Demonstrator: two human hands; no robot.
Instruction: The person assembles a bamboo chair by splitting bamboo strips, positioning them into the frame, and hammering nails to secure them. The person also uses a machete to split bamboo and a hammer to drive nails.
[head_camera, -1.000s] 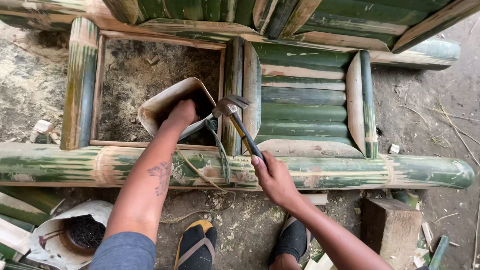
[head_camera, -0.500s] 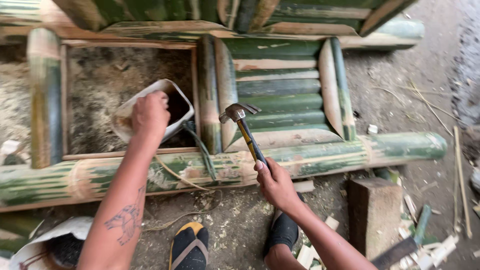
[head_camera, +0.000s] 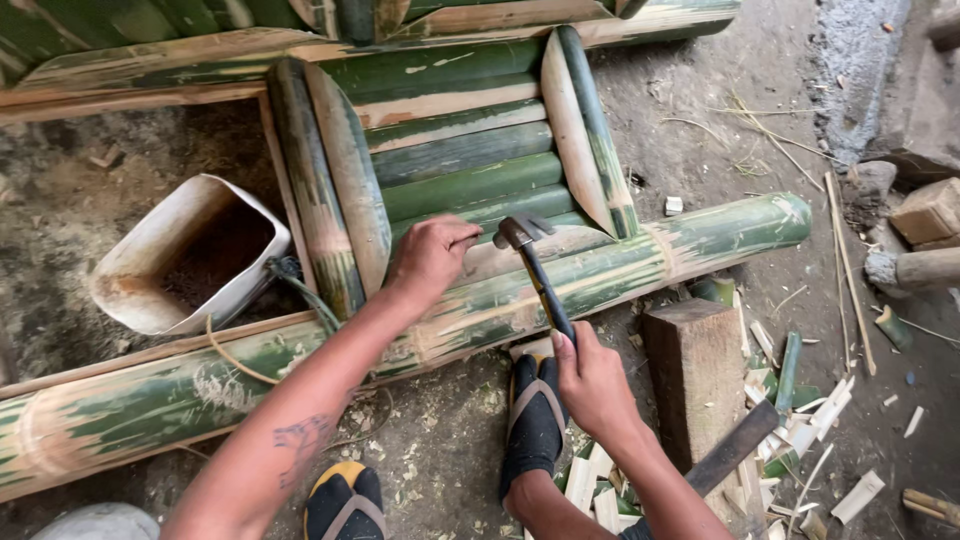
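Note:
My right hand grips the handle of a claw hammer, whose head hovers just above a split bamboo slat. My left hand rests with pinched fingers on that slat, close to the hammer head; what it pinches is too small to see. The slats lie side by side inside a frame of green bamboo poles. A thick round pole runs across the front of the frame.
A white plastic container with a cut-open side lies in the left bay, a cord trailing from it. A wooden block, a dark blade and bamboo offcuts lie at the right. My sandalled feet stand below the pole.
My left hand left the white container and moved right onto the slat by the hammer head. The view shifted right and closer; the hammer stays in my right hand.

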